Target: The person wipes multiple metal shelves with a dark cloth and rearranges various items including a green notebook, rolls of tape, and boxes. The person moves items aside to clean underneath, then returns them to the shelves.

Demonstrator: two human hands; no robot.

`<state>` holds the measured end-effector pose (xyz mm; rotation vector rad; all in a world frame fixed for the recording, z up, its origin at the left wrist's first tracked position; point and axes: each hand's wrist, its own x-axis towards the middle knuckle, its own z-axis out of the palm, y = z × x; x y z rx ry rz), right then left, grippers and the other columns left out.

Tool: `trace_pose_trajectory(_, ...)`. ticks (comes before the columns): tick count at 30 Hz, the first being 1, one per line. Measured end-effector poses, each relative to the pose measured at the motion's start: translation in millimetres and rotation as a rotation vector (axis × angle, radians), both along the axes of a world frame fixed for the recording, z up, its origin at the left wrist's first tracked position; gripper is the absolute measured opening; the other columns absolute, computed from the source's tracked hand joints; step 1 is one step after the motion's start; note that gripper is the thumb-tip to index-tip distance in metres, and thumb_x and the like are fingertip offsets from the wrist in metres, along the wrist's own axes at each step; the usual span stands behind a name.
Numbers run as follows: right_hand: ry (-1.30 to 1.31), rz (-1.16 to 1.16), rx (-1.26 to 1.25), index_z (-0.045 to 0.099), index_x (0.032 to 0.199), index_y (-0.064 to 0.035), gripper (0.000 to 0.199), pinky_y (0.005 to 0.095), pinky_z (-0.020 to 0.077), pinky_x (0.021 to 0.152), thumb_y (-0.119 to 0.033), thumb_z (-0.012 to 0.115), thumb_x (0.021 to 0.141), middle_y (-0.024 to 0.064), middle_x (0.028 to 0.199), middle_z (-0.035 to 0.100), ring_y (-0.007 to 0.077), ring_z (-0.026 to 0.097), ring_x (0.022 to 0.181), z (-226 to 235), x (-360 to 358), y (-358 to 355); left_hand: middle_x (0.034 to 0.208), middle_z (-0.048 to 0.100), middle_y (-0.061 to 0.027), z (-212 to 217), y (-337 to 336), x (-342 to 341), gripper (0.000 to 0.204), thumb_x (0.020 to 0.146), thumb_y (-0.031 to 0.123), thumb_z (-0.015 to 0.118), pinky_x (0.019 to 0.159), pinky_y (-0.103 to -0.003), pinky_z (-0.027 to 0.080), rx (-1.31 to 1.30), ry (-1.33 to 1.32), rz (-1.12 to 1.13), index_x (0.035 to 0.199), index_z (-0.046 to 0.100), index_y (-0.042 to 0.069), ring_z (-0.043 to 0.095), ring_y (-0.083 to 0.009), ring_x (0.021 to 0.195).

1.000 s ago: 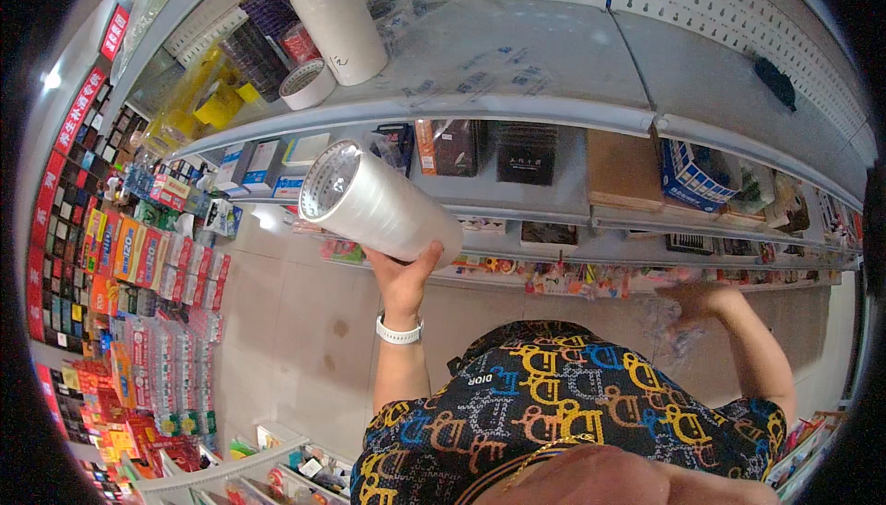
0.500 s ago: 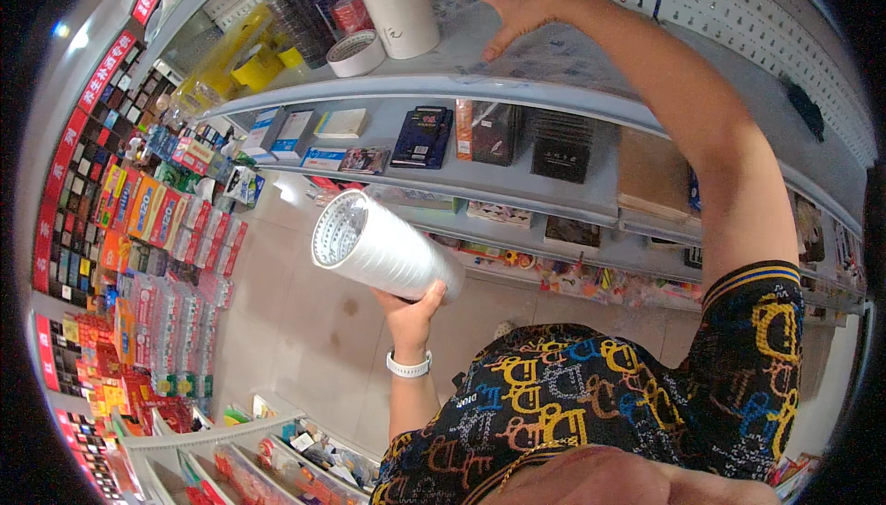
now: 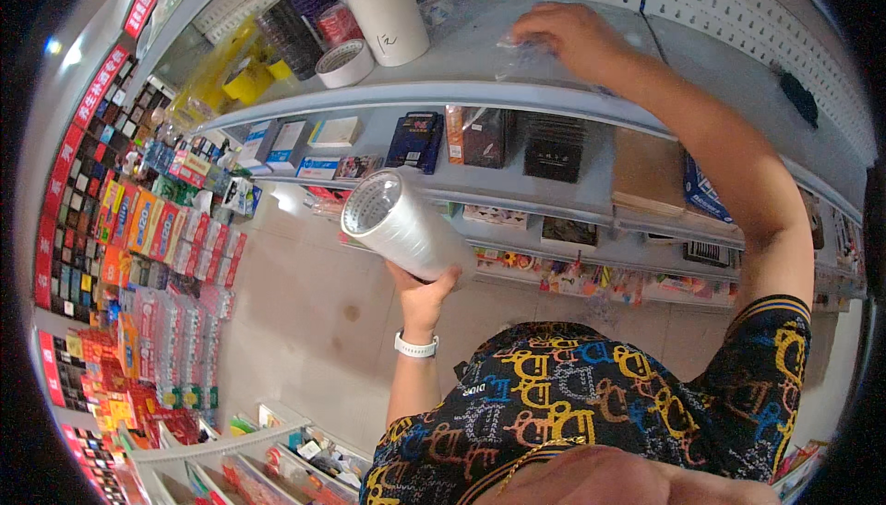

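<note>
From where I stood, the left hand gripped the lower end of a tilted stack of white tape rolls, which jutted up and leftward beyond its thumb. With only that end held, the weight above could, I thought, have twisted it loose or let rolls slide apart. The right hand had its fingers closed on crumpled clear film over the upper shelf; a careless leftward sweep might have knocked the taller white stack standing beyond its fingertips.
</note>
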<state>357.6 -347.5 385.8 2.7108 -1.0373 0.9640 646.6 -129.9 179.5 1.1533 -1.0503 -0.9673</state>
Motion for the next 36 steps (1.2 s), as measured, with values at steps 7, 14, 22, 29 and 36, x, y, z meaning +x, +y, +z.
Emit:
trace_pose_trajectory(7,-0.185,-0.193,-0.015,0.065,0.104,-0.0046,0.027,0.0328,0.0494,0.084,0.004,0.056,0.080,0.0105,0.100,0.066,0.0249,0.063,0.093,18,-83,94,0.125,0.047,-0.0131,6,-31,-25,0.088,0.065,0.002,0.081,0.097,-0.037,0.043,0.004,-0.108,-0.124,0.135,0.027,0.003,0.050,-0.0232,0.113)
trace_pose_trajectory(14,-0.250,-0.122,0.544,0.069,0.091,-0.0012,0.021,0.0312,0.0496,0.080,-0.009,0.067,0.072,0.0108,0.091,0.068,0.0227,0.064,0.087,-16,-145,253,0.125,0.047,-0.0146,-26,-50,-41,0.087,0.064,0.006,0.083,0.096,-0.038,0.045,-0.014,-0.117,-0.239,0.132,0.028,0.001,0.052,-0.0246,0.113)
trace_pose_trajectory(22,0.280,-0.902,1.365,0.055,0.127,-0.0171,0.052,0.0408,0.0415,0.099,-0.021,0.073,0.079,0.0125,0.131,0.050,0.0298,0.049,0.120,-376,-248,433,0.126,0.047,-0.0162,-78,-91,-112,0.093,0.063,0.008,0.084,0.097,-0.038,0.046,0.096,-0.154,-0.564,0.134,0.024,0.001,0.053,-0.0258,0.114)
trace_pose_trajectory(29,-0.224,-1.115,1.474,0.047,0.135,-0.0083,0.067,0.0385,0.0481,0.091,-0.031,0.073,0.077,0.0177,0.116,0.064,0.0338,0.061,0.107,-429,-213,498,0.125,0.047,-0.0161,-88,-136,-219,0.099,0.059,0.010,0.087,0.095,-0.039,0.047,-0.010,-0.166,-0.730,0.135,0.023,0.003,0.052,-0.0261,0.114)
trace_pose_trajectory(36,-0.320,-0.961,1.511,0.057,0.124,-0.0076,0.050,0.0388,0.0493,0.089,-0.029,0.069,0.081,0.0164,0.113,0.066,0.0331,0.063,0.103,-447,-211,500,0.128,0.047,-0.0158,-77,-178,-319,0.101,0.060,0.014,0.089,0.102,-0.041,0.042,-0.222,-0.172,-0.665,0.134,0.021,0.004,0.049,-0.0281,0.118)
